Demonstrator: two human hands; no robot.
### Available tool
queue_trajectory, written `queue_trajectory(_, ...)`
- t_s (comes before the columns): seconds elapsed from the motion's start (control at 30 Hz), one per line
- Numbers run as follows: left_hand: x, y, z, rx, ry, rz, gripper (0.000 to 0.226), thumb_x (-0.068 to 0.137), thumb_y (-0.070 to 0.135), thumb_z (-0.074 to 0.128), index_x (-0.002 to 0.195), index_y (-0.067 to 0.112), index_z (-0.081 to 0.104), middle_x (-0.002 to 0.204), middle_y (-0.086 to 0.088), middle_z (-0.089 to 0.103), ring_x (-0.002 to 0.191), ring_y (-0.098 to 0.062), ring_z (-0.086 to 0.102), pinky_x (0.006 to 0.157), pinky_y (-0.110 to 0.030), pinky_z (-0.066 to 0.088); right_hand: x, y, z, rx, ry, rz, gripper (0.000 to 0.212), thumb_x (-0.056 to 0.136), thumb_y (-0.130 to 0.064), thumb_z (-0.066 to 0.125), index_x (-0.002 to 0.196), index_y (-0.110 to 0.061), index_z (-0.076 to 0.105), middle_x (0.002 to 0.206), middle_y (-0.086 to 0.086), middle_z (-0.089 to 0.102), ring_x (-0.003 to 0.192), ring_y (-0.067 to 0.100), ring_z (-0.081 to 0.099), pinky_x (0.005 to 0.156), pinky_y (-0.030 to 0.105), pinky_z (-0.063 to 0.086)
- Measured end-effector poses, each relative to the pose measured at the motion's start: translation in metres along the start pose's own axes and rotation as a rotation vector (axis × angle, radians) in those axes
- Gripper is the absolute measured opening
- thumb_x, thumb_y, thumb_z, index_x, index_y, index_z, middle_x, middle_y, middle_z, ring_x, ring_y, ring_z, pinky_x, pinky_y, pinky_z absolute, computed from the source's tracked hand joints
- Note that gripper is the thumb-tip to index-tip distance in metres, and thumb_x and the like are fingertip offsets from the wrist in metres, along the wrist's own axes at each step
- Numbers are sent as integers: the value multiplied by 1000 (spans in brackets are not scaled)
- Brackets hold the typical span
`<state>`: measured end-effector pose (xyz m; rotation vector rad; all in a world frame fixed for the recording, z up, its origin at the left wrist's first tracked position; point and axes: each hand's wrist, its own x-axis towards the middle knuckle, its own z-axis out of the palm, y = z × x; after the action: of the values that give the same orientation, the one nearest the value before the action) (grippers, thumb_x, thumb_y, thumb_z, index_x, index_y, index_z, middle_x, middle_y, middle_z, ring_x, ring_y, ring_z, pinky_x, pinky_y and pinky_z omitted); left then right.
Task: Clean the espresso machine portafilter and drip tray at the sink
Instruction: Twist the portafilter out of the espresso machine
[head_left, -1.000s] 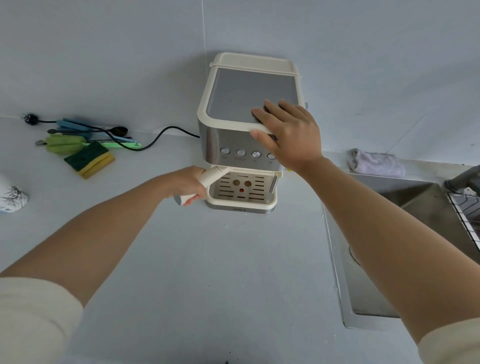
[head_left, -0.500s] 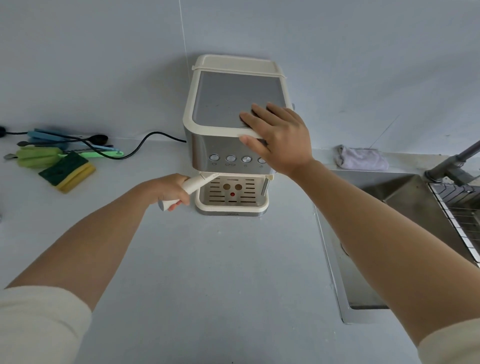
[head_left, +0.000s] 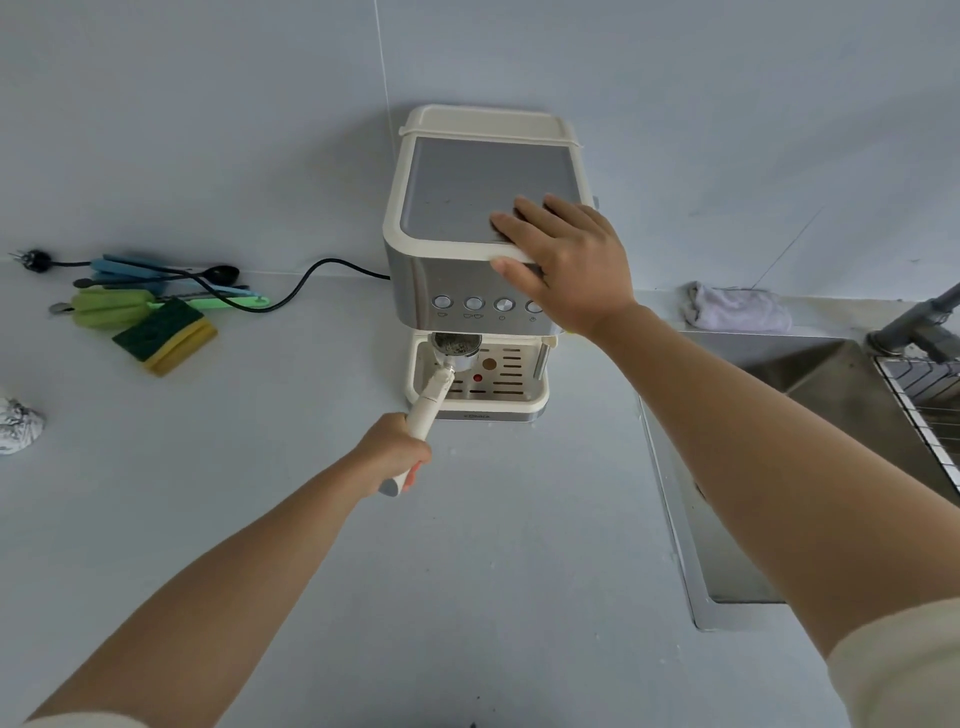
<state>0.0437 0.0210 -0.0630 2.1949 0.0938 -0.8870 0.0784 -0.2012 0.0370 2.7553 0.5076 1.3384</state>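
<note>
Head view shows the portafilter (head_left: 452, 349) just in front of the espresso machine (head_left: 478, 249), its basket holding dark grounds above the drip tray (head_left: 524, 400) at the machine's foot. The left hand (head_left: 397, 454) is wrapped around the cream handle; the right hand (head_left: 566, 260) lies flat, fingers spread, on the machine's top front edge. Tilting the basket on the way to the sink (head_left: 810, 415), right of the machine, would likely scatter grounds across the counter (head_left: 363, 597). Easing the bracing palm too soon could let the machine shift.
</note>
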Motion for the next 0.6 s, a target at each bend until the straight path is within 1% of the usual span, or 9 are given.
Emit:
queue_trajectory(0.13, -19, -8, 8, -28, -11, -10, 16, 80, -4, 49, 76, 9, 41, 57, -8, 43, 37, -18, 40, 47, -20, 31, 2, -3, -6, -1, -122, 9, 50, 95, -50, 31, 108, -16, 66, 103, 4, 69, 87, 27, 64, 77, 34, 51)
queue_trajectory(0.2, -27, -12, 10, -20, -15, -10, 14, 79, -4, 48, 79, 8, 42, 58, -8, 43, 37, -18, 40, 48, -22, 31, 5, -6, -12, 6, -240, 47, 50, 93, -50, 33, 115, -16, 62, 110, 6, 66, 95, 29, 61, 83, 39, 48)
queue_trajectory(0.3, -37, -16, 13, -6, -20, -3, 13, 79, -3, 48, 82, 8, 42, 59, -8, 44, 40, -19, 42, 47, -21, 32, 9, -13, -26, 7, -449, 152, 61, 89, -53, 21, 130, -19, 50, 127, 5, 55, 113, 30, 50, 97, 44, 37)
queue_trajectory(0.37, -43, -17, 15, 5, -27, 6, 13, 79, -2, 47, 83, 8, 42, 60, -7, 44, 40, -18, 42, 47, -20, 32, 9, -19, -32, -16, -543, 222, 66, 85, -55, 14, 137, -23, 40, 135, 3, 46, 122, 29, 41, 105, 42, 27)
queue_trajectory(0.47, -51, -20, 16, 32, -49, 22, 13, 78, -2, 47, 82, 9, 41, 60, -7, 44, 40, -18, 41, 44, -18, 30, 11, -27, -36, -21, -631, 314, 63, 89, -56, 15, 140, -25, 34, 140, 1, 39, 129, 28, 32, 111, 41, 19)
queue_trajectory(0.53, -55, -20, 18, 58, -65, 42, 14, 78, -1, 47, 83, 10, 42, 60, -7, 44, 40, -18, 41, 46, -18, 31, 11, -31, -41, 6, -649, 372, 58, 92, -55, 17, 140, -26, 32, 143, 3, 35, 134, 29, 27, 113, 42, 15)
queue_trajectory(0.6, -59, -20, 20, 86, -83, 68, 14, 78, -1, 47, 81, 11, 41, 60, -7, 44, 40, -17, 42, 47, -20, 31, 6, -36, -49, 69, -673, 447, 55, 96, -51, 18, 145, -27, 23, 152, 5, 22, 142, 28, 14, 116, 43, 9)
